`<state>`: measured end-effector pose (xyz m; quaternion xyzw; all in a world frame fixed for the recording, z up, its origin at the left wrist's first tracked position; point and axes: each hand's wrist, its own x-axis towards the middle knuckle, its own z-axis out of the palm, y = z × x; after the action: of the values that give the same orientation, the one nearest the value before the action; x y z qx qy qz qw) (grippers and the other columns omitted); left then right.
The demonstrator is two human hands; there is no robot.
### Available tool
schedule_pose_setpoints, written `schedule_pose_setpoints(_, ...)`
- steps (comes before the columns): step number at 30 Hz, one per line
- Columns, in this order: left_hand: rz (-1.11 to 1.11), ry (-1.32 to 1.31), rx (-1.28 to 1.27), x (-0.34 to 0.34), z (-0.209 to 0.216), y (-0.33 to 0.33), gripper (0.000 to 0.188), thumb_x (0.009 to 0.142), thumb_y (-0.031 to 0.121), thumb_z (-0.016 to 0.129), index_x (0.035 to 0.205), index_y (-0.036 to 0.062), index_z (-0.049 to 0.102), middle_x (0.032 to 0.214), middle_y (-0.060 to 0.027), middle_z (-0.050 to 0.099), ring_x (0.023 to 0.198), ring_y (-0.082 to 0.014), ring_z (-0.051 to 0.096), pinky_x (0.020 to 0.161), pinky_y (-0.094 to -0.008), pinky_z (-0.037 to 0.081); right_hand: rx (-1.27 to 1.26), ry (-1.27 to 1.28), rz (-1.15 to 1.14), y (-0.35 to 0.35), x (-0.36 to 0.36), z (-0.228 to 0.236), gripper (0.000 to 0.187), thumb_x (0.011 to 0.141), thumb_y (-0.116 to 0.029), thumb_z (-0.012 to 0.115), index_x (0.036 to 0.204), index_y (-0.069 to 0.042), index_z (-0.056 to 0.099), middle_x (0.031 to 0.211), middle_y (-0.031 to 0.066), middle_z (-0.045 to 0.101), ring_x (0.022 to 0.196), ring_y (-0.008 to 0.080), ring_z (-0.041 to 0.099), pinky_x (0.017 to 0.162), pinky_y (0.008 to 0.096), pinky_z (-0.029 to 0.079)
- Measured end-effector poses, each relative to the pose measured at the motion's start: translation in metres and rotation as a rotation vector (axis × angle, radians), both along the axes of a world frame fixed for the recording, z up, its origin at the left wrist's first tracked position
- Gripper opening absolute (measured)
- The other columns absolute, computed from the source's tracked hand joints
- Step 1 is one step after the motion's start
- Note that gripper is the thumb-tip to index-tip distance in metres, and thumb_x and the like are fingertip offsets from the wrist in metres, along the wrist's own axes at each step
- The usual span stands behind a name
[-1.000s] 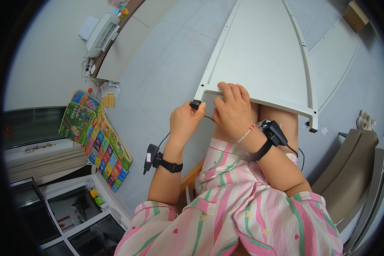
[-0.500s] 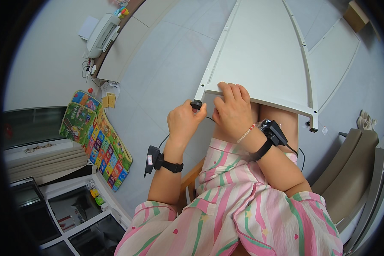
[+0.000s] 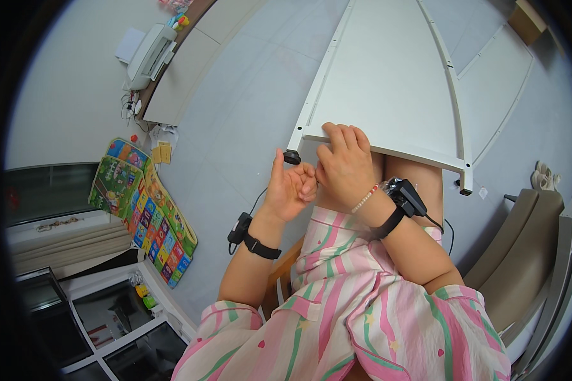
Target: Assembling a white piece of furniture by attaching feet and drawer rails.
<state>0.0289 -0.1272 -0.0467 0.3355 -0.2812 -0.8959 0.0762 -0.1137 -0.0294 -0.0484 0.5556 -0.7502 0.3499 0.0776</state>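
A long white framed panel stretches away from my lap, its near crossbar over my thighs. My right hand is closed over that crossbar near its left end, fingers on top. A round black foot cap sits on the end of the panel's left leg. Just below this cap, my left hand is turned palm up, thumb raised beside the cap and fingers loosely curled. Nothing shows in the left palm. Its fingertips come close to my right hand. Another black cap is on the right leg's end.
A second white panel lies on the floor at right, near a cardboard box. A beige padded seat and shoes are at right. A colourful folded mat stands at left; a printer sits on a cabinet.
My left hand has let go of the black foot cap, dropped slightly and rolled palm up. My right hand stays on the crossbar.
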Motion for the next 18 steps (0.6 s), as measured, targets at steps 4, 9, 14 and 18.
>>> schedule_pose_setpoints(4,0.061,0.152,0.258,0.000,-0.005,-0.009,0.062,0.094,0.068,0.046,0.086,0.0074,0.056,0.057,0.0031,0.042,0.047,-0.0076,0.036,0.048,-0.0206,0.032,0.001,0.007,0.000,0.000,0.001,0.003,0.015,0.066,-0.015,0.070,0.077,-0.006,0.064,0.122,0.0142,0.057,0.115,0.0292,0.052,0.108,0.0445,0.035)
schedule_pose_setpoints(9,0.061,0.252,0.437,0.000,-0.012,-0.011,0.061,0.091,0.069,0.051,0.088,0.0080,0.054,0.057,0.0036,0.044,0.046,-0.0069,0.036,0.047,-0.0203,0.034,0.009,0.004,0.003,0.000,0.001,0.003,0.015,0.066,-0.014,0.069,0.077,-0.006,0.064,0.122,0.0140,0.057,0.115,0.0291,0.053,0.108,0.0446,0.035)
schedule_pose_setpoints(14,-0.003,0.357,0.488,-0.006,-0.024,-0.014,0.061,0.089,0.070,0.053,0.087,0.0092,0.053,0.056,0.0033,0.046,0.046,-0.0074,0.038,0.047,-0.0205,0.036,-0.007,0.026,-0.005,0.000,-0.001,0.000,0.014,0.067,-0.014,0.067,0.077,-0.006,0.065,0.122,0.0144,0.057,0.115,0.0292,0.053,0.107,0.0449,0.036)
schedule_pose_setpoints(18,-0.109,0.490,0.554,-0.013,-0.029,-0.017,0.051,0.091,0.061,0.056,0.080,0.0117,0.050,0.053,0.0039,0.046,0.045,-0.0078,0.038,0.047,-0.0208,0.036,-0.020,0.024,-0.010,0.002,-0.003,-0.001,0.014,0.068,-0.016,0.067,0.078,-0.006,0.065,0.122,0.0150,0.058,0.115,0.0295,0.053,0.107,0.0449,0.036)
